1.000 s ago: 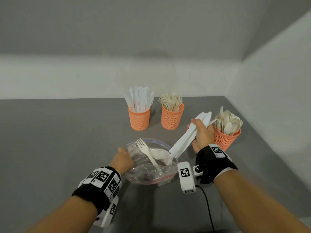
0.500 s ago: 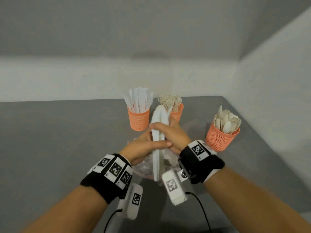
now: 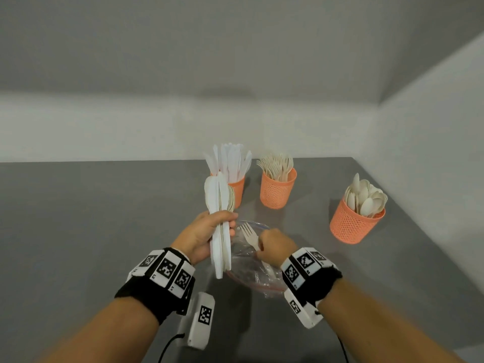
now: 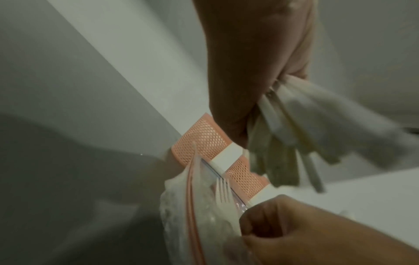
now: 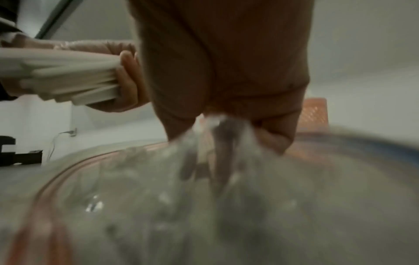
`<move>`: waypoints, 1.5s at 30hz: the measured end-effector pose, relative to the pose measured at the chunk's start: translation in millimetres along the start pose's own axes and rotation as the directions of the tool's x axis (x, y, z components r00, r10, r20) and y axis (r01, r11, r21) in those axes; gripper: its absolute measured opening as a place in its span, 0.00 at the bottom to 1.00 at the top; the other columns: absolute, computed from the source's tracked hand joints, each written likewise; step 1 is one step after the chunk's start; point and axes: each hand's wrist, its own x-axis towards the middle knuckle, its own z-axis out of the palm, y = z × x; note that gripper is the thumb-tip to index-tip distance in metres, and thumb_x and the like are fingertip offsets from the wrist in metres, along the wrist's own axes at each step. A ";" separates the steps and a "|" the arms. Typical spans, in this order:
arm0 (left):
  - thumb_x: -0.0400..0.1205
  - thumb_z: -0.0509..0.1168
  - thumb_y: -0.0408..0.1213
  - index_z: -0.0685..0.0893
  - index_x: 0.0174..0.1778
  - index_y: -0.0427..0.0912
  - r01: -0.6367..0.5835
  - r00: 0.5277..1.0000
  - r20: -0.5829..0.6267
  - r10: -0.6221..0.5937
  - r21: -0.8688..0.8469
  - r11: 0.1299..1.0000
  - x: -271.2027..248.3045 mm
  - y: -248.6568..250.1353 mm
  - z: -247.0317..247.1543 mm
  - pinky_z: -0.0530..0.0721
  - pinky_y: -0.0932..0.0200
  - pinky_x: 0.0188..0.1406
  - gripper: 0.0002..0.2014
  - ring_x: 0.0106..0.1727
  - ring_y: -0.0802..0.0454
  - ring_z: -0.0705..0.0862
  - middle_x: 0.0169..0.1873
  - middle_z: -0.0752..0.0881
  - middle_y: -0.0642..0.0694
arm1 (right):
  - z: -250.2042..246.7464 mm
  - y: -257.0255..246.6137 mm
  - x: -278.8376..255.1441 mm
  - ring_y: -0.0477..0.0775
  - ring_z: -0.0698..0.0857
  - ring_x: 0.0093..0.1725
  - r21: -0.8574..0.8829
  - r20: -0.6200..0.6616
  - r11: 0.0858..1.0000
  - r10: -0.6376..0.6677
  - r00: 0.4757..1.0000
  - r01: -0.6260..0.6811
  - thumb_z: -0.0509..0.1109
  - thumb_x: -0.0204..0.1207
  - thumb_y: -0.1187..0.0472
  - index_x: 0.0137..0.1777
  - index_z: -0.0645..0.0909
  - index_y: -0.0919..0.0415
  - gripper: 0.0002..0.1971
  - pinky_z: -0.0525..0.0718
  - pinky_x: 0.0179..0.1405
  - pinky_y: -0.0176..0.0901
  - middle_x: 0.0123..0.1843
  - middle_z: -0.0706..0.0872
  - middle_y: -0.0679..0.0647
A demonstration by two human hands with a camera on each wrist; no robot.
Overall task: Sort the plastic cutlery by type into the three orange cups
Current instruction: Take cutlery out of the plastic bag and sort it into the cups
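My left hand (image 3: 209, 233) grips a bundle of white plastic knives (image 3: 218, 205) upright, just in front of the knife cup (image 3: 237, 188). The same bundle (image 4: 294, 136) hangs blurred in the left wrist view. My right hand (image 3: 273, 247) pinches the handle of a white fork (image 3: 248, 233) over the clear plastic bag (image 3: 251, 268). The fork's tines (image 4: 222, 188) point up from the bag. The fork cup (image 3: 277, 187) stands in the middle at the back. To the right stands the spoon cup (image 3: 353, 224).
The cups and bag stand on a grey table (image 3: 91, 218) set in a corner between white walls. The right wall (image 3: 432, 166) runs close behind the spoon cup. Camera cables hang below both wrists near the table's front.
The knife bundle passed from my right hand to my left, which now holds it up at the left. My right hand dropped to the bag and took the fork's handle.
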 end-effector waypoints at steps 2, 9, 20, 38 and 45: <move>0.77 0.63 0.25 0.77 0.33 0.37 0.003 1.000 -0.016 -0.003 -0.009 1.000 2.8 -0.6 -2.5 0.80 0.65 0.20 0.08 0.20 0.56 0.78 0.22 0.78 0.45 | 0.2 4.1 2.7 0.51 0.76 0.37 -0.015 -0.020 0.999 -0.033 0.999 0.032 0.66 0.76 0.62 0.27 0.69 0.61 0.16 0.70 0.31 0.39 0.29 0.74 0.52; 0.72 0.67 0.28 0.82 0.56 0.30 0.023 0.998 0.068 -0.011 -0.168 0.986 4.9 -4.6 -2.8 0.90 0.56 0.42 0.16 0.51 0.48 0.88 0.49 0.87 0.38 | -34.7 -11.1 -3.2 0.46 0.63 0.26 0.376 -0.431 0.878 -0.116 0.895 0.295 0.67 0.78 0.62 0.27 0.66 0.59 0.19 0.62 0.28 0.34 0.24 0.65 0.48; 0.75 0.65 0.23 0.79 0.50 0.30 0.076 0.979 -0.190 -0.070 0.023 0.997 8.5 -14.3 -14.4 0.84 0.54 0.35 0.09 0.33 0.47 0.82 0.34 0.81 0.37 | -32.9 7.5 -6.9 0.44 0.74 0.36 0.349 0.068 0.917 -0.229 0.971 0.192 0.68 0.78 0.63 0.41 0.81 0.63 0.05 0.71 0.35 0.26 0.38 0.78 0.51; 0.78 0.61 0.26 0.79 0.61 0.31 -0.023 0.984 0.168 0.066 -0.244 0.969 -5.0 -2.5 28.5 0.89 0.53 0.45 0.15 0.49 0.47 0.90 0.53 0.88 0.36 | -35.9 -32.4 -18.3 0.50 0.80 0.39 0.598 -0.440 0.737 -0.028 0.898 0.316 0.63 0.76 0.73 0.53 0.75 0.63 0.08 0.81 0.45 0.42 0.36 0.81 0.53; 0.79 0.64 0.30 0.80 0.58 0.28 -0.109 0.994 -0.042 0.102 -0.230 0.967 -1.8 2.0 17.1 0.88 0.56 0.33 0.13 0.38 0.47 0.90 0.41 0.88 0.37 | -38.4 -53.5 -31.9 0.42 0.76 0.41 0.321 -0.610 0.791 -0.248 0.753 0.520 0.72 0.73 0.59 0.60 0.76 0.63 0.18 0.77 0.43 0.27 0.45 0.78 0.50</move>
